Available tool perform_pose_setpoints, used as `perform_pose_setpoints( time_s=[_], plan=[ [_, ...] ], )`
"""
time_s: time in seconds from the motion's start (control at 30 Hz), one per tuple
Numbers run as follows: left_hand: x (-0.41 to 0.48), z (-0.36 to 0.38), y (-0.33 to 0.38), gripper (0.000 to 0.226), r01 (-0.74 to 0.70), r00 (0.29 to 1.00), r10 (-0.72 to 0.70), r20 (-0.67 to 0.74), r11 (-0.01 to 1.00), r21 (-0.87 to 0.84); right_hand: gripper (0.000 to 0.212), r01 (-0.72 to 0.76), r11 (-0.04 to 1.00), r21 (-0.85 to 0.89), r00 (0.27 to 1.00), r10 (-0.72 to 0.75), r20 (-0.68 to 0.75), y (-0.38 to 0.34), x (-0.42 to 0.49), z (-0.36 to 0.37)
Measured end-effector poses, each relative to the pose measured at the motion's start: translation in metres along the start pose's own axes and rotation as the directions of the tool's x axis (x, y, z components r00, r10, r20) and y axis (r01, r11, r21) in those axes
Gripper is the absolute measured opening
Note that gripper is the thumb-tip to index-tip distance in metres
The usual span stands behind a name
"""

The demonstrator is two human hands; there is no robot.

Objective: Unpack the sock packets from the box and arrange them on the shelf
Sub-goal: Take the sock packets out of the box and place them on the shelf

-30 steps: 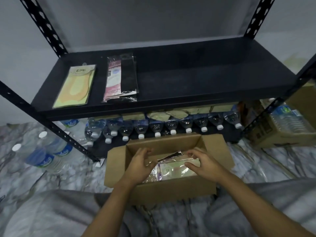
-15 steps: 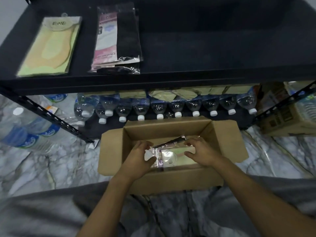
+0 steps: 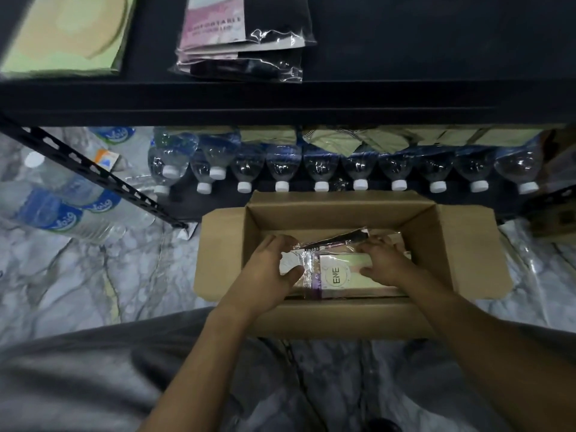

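Note:
An open cardboard box (image 3: 461, 254) stands on the marble floor in front of the black shelf (image 3: 280, 98). Both my hands are inside it. My left hand (image 3: 268, 269) grips the left end of a clear plastic sock packet (image 3: 339, 272) with an "ENE" label, and my right hand (image 3: 383, 263) holds its right end. A darker packet (image 3: 339, 238) sticks up behind it. On the shelf lie a yellow-green sock packet (image 3: 65, 35) at the left and a pink and black packet (image 3: 243, 39) beside it.
Below the shelf a row of water bottles (image 3: 321, 169) lies with white caps facing me. More bottles (image 3: 59, 207) lie on the floor left of the slanted shelf leg (image 3: 93, 173). Another carton (image 3: 558, 219) sits far right. My grey-clad knees are nearest the camera.
The view has tilted down and closer to the box. Both hands have closed on the ends of the ENE packet and turned its label into view.

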State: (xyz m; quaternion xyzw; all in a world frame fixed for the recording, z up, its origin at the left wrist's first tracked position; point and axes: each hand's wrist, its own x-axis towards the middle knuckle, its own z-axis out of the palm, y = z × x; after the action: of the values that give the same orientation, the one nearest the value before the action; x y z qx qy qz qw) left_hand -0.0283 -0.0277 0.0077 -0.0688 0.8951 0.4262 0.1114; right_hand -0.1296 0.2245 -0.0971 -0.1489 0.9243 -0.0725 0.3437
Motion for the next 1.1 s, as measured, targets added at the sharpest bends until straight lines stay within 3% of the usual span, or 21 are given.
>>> perform_pose_setpoints(
  time_s=[0.3,0.47,0.7,0.83,1.1],
  plan=[
    [0.001,0.002,0.002,0.039,0.017,1.000,-0.017,0.011,1.000,0.016,0.048,0.014,0.996,-0.087,1.000,-0.012,0.023,0.005,-0.008,-0.004],
    [0.003,0.004,0.002,0.037,0.006,1.000,-0.006,0.006,1.000,0.028,0.044,-0.053,0.997,0.062,0.997,0.049,0.055,0.007,-0.021,-0.007],
    [0.000,0.002,0.006,0.036,0.004,1.000,-0.004,-0.001,1.000,0.026,0.021,0.013,0.988,0.156,0.999,-0.005,-0.054,0.008,-0.035,-0.033],
    [-0.006,0.001,0.005,0.035,-0.011,1.000,0.011,-0.002,1.000,0.013,0.027,0.000,0.992,0.122,0.997,0.010,-0.079,0.004,-0.034,-0.045],
    [-0.006,-0.006,-0.003,0.037,0.008,1.000,-0.008,-0.030,1.000,-0.001,0.035,-0.040,0.995,0.091,0.999,0.040,-0.002,0.001,-0.023,-0.039]
  ],
)
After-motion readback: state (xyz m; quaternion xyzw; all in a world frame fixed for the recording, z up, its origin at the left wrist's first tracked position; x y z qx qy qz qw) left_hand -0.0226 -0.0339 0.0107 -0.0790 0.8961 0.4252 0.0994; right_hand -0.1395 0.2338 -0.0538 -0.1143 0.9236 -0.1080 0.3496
